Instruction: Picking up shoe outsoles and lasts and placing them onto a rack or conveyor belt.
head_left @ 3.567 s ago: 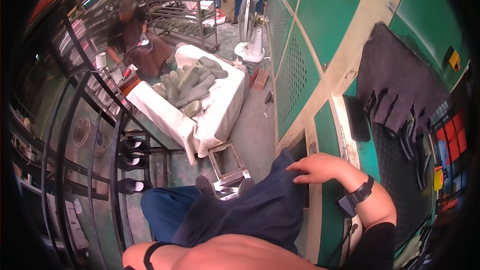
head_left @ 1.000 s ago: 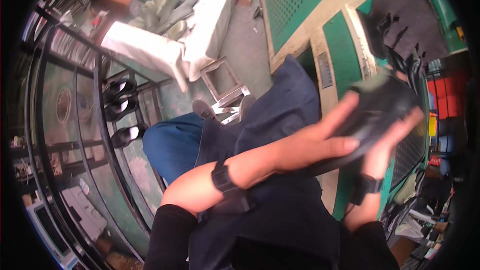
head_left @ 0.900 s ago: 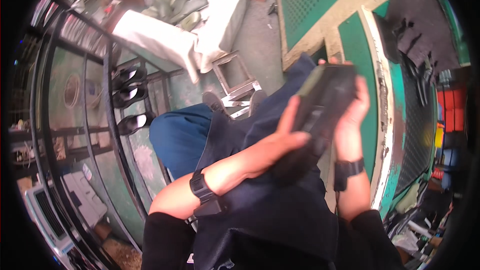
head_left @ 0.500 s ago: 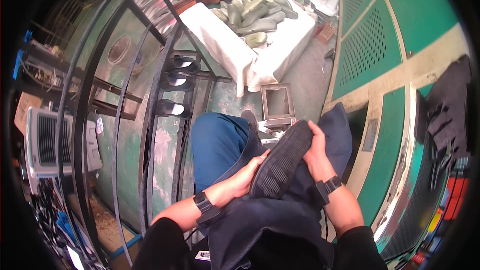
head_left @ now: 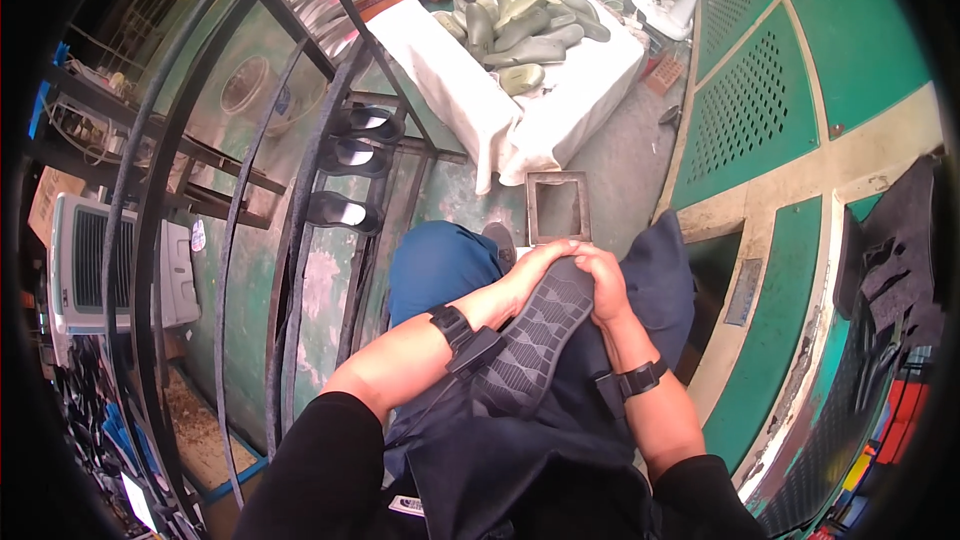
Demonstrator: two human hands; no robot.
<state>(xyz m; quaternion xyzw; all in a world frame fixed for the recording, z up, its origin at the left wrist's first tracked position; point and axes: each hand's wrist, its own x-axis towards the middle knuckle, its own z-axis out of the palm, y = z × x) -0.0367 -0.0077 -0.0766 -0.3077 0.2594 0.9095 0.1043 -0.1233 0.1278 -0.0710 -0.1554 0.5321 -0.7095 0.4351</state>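
A dark shoe [head_left: 540, 335] rests on my lap with its grooved grey sole facing up. Both hands are closed around its far end, thumbs and fingers meeting near the tip. My left hand [head_left: 545, 272] grips it from the left, and my right hand [head_left: 602, 285] wraps the right side. The shoe's upper is turned down and mostly hidden. Dark blue cloth [head_left: 650, 275] lies over my legs beneath it.
At the left, a metal rack [head_left: 290, 240] holds several black shoes [head_left: 345, 212]. Ahead, a white-covered table [head_left: 440, 65] bears a heap of green shoe lasts [head_left: 520, 30]. A square metal frame [head_left: 530, 210] stands before me. Green perforated panels [head_left: 750, 90] line the right.
My left hand has slid from the shoe's near left side up to its far end, beside my right hand. The sole now faces me more squarely.
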